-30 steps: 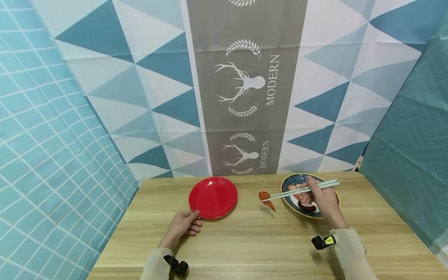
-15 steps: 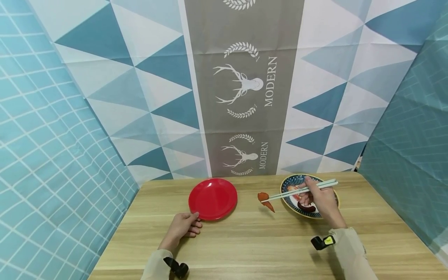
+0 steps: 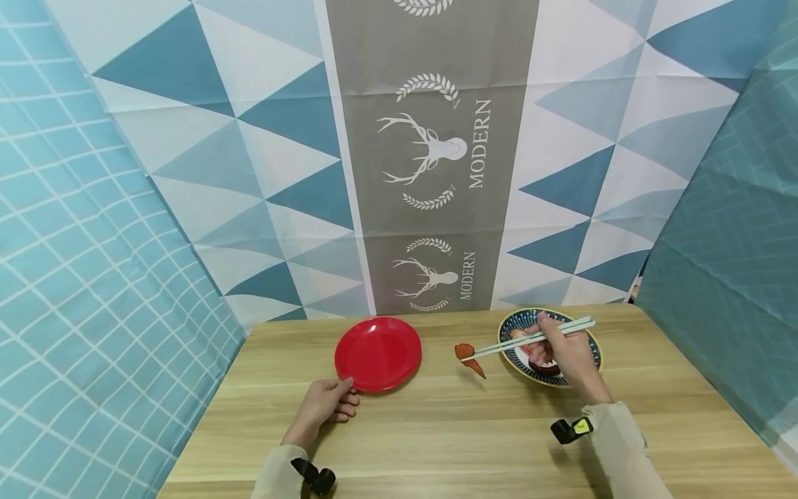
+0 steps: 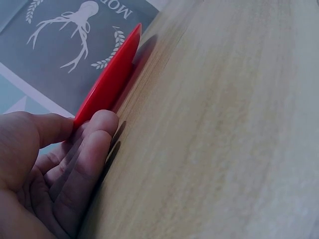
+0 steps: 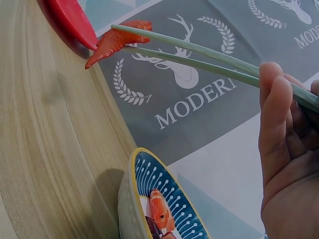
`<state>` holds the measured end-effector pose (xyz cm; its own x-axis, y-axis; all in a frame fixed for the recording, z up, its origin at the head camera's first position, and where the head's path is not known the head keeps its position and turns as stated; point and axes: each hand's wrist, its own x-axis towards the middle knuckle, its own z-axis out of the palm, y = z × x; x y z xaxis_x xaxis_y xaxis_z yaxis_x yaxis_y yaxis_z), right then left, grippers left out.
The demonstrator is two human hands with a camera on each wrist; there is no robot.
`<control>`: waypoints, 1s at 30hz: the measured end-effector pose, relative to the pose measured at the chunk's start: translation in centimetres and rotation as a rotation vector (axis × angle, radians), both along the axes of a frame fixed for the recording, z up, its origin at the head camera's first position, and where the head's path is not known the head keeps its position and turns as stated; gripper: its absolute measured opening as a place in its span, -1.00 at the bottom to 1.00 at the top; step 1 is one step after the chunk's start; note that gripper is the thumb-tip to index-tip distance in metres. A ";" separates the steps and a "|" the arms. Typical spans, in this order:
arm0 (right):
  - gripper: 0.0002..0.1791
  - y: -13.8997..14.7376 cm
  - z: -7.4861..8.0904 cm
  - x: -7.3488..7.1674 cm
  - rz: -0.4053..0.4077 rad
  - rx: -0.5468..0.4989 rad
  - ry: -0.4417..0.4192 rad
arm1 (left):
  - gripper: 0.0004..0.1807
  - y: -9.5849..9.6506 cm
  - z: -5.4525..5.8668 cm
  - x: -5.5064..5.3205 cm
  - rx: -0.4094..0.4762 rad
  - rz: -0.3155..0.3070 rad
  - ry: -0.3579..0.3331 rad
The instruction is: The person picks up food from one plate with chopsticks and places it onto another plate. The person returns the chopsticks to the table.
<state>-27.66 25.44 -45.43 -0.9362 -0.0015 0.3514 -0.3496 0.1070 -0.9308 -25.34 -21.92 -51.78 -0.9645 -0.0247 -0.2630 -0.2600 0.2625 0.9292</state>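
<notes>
My left hand (image 3: 327,405) pinches the near left rim of a round red plate (image 3: 378,355), thumb on top and fingers under the edge, as the left wrist view shows. Over the patterned bowl (image 3: 508,333), my right hand (image 3: 566,352) holds a pair of pale green chopsticks (image 3: 499,348). Their tips grip a glossy reddish-brown chicken wing (image 5: 119,41), lifted above the table between bowl and plate. Inside the bowl lie a dark red sausage-like piece (image 3: 544,370) and an orange-and-white piece (image 5: 159,211); the right hand partly hides them.
Both plate and bowl stand on a wood-grain table (image 3: 424,443), near its back edge. Behind it hangs a patterned cloth (image 3: 436,208), with a blue tiled-pattern cloth (image 3: 93,242) on the left and a teal one (image 3: 736,242) on the right.
The chopsticks and the chicken wing have shifted slightly left, toward the plate. The left hand keeps its pinch on the plate, and the head view has moved a little.
</notes>
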 end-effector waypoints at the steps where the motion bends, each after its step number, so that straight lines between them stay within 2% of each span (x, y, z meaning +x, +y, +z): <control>1: -0.43 0.0 0.0 0.0 0.003 0.002 -0.001 | -0.54 0.0 0.0 0.0 0.000 0.001 0.000; 8: -0.42 -0.4 -0.1 -0.2 0.030 -0.042 0.003 | -0.54 0.0 0.1 0.1 -0.002 -0.002 0.006; 14: -0.34 -0.9 -0.3 -0.3 0.027 -0.037 0.011 | -0.54 -0.2 0.0 0.0 0.000 -0.020 0.025; 18: -0.38 -1.2 -0.2 -0.3 0.063 -0.046 0.041 | -0.53 -0.2 0.0 0.0 -0.006 -0.017 0.030; 26: -0.43 -1.5 -0.4 -0.1 0.039 -0.033 -0.016 | -0.54 -0.3 -0.1 0.1 -0.010 -0.020 0.029; 30: -0.43 -1.4 -0.6 -0.2 0.045 -0.019 -0.001 | -0.54 -0.1 -0.2 0.0 -0.005 -0.014 0.023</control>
<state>-27.81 24.08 -45.99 -0.9357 -0.0368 0.3508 -0.3526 0.0741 -0.9328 -25.30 -22.01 -51.94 -0.9706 -0.0121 -0.2402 -0.2344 0.2710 0.9336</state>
